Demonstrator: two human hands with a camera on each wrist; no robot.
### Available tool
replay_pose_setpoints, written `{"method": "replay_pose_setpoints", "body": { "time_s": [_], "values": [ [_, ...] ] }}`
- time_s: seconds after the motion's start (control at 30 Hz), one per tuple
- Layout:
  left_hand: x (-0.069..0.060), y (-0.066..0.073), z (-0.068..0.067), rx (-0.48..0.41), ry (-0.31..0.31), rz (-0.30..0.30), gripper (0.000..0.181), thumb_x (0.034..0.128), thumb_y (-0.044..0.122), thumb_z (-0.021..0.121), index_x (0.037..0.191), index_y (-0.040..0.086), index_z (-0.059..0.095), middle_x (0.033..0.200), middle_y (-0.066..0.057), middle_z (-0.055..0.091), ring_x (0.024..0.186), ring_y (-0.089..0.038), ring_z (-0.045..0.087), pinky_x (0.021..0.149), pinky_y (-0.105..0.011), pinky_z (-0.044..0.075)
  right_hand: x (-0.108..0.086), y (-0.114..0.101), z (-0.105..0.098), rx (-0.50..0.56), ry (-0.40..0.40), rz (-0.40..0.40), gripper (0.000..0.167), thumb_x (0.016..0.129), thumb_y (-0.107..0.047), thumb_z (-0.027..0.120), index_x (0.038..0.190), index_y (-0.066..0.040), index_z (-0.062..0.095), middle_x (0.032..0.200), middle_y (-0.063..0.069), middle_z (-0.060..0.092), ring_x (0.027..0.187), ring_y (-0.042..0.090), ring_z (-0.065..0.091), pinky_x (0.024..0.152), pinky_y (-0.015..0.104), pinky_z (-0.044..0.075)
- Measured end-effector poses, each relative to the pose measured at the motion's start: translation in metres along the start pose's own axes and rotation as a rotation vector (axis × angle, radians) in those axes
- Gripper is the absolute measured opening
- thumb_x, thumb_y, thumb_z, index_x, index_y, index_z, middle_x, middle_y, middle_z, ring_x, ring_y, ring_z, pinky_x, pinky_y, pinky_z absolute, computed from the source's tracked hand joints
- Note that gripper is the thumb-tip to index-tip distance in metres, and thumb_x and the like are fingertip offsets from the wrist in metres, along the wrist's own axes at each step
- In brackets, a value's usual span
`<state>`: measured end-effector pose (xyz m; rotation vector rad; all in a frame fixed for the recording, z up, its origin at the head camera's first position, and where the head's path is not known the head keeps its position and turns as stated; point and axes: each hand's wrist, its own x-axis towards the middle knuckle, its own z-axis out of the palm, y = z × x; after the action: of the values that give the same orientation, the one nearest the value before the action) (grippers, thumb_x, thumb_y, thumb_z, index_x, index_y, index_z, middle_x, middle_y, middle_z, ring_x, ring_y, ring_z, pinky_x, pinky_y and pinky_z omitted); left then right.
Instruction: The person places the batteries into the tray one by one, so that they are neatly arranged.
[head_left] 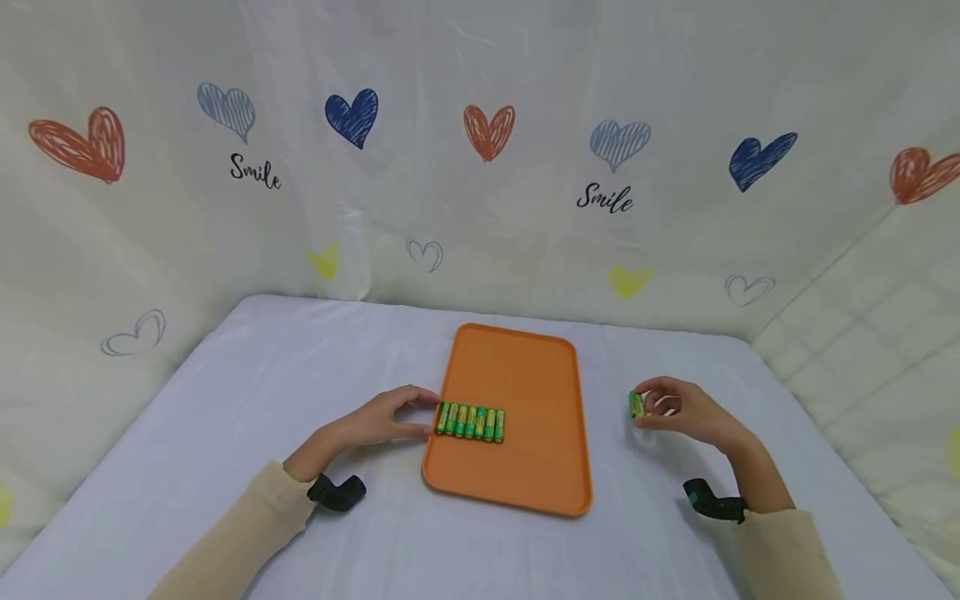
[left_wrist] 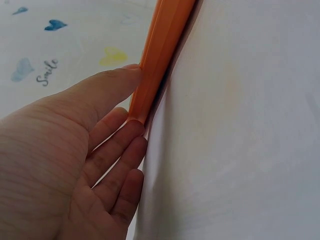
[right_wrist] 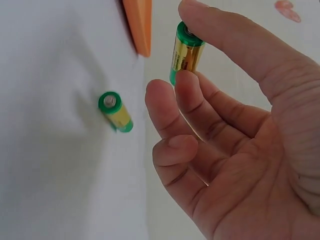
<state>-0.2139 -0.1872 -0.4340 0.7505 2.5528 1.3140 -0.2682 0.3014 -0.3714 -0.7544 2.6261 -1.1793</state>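
Note:
On the orange tray (head_left: 525, 400), several green-and-gold batteries (head_left: 470, 422) lie side by side in a row starting at its left edge. My left hand (head_left: 386, 417) touches that edge, thumb and fingertips spread apart beside the row's end. In the left wrist view the thumb and fingers rest against the tray's outer side (left_wrist: 161, 55). To the right of the tray my right hand (head_left: 686, 408) pinches a battery (right_wrist: 187, 52) between thumb and fingertips. Another battery (right_wrist: 117, 112) lies on the white cloth below that hand. From the head view I cannot tell these two batteries apart.
A white cloth (head_left: 360, 533) covers the table. Behind it hangs a pale backdrop (head_left: 420, 192) printed with hearts and the word Smile. Each wrist wears a black camera mount, on the left (head_left: 337, 493) and on the right (head_left: 712, 502).

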Motion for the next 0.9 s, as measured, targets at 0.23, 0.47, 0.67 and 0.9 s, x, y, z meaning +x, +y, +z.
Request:
{"method": "replay_pose_setpoints", "body": {
  "time_s": [0.23, 0.47, 0.67, 0.9],
  "values": [
    [-0.001, 0.002, 0.000, 0.005, 0.000, -0.003, 0.052, 0.0892, 0.031, 0.072, 0.134, 0.013, 0.055, 0.133, 0.000, 0.057, 0.126, -0.022, 0.050, 0.109, -0.048, 0.035, 0.004, -0.018, 0.011, 0.000, -0.013, -0.002, 0.044, 0.080, -0.013, 0.081, 0.114, 0.005, 0.059, 0.084, 0.009, 0.057, 0.071, 0.013, 0.059, 0.068, 0.023, 0.050],
    [0.000, 0.004, -0.001, 0.013, 0.005, -0.004, 0.052, 0.0892, 0.030, 0.072, 0.134, 0.011, 0.055, 0.133, -0.001, 0.057, 0.126, -0.022, 0.050, 0.109, -0.046, 0.035, 0.009, -0.033, 0.021, 0.003, -0.042, -0.009, 0.044, 0.080, -0.013, 0.081, 0.114, 0.004, 0.058, 0.084, 0.009, 0.057, 0.071, 0.013, 0.058, 0.068, 0.024, 0.050],
    [0.000, 0.004, -0.001, 0.011, 0.005, -0.008, 0.053, 0.0888, 0.032, 0.073, 0.134, 0.012, 0.055, 0.134, -0.001, 0.057, 0.125, -0.021, 0.050, 0.109, -0.047, 0.035, 0.014, -0.039, 0.030, 0.011, -0.068, -0.012, 0.045, 0.080, -0.015, 0.082, 0.114, 0.003, 0.058, 0.086, 0.011, 0.058, 0.072, 0.014, 0.058, 0.067, 0.024, 0.050],
    [0.001, 0.001, 0.000, 0.007, 0.006, 0.000, 0.052, 0.0889, 0.031, 0.073, 0.134, 0.012, 0.055, 0.133, -0.001, 0.057, 0.125, -0.021, 0.050, 0.108, -0.046, 0.036, 0.016, -0.049, 0.041, 0.035, -0.066, -0.032, 0.047, 0.080, -0.015, 0.082, 0.115, 0.004, 0.057, 0.086, 0.011, 0.057, 0.071, 0.014, 0.057, 0.068, 0.025, 0.051]
  ]
}}
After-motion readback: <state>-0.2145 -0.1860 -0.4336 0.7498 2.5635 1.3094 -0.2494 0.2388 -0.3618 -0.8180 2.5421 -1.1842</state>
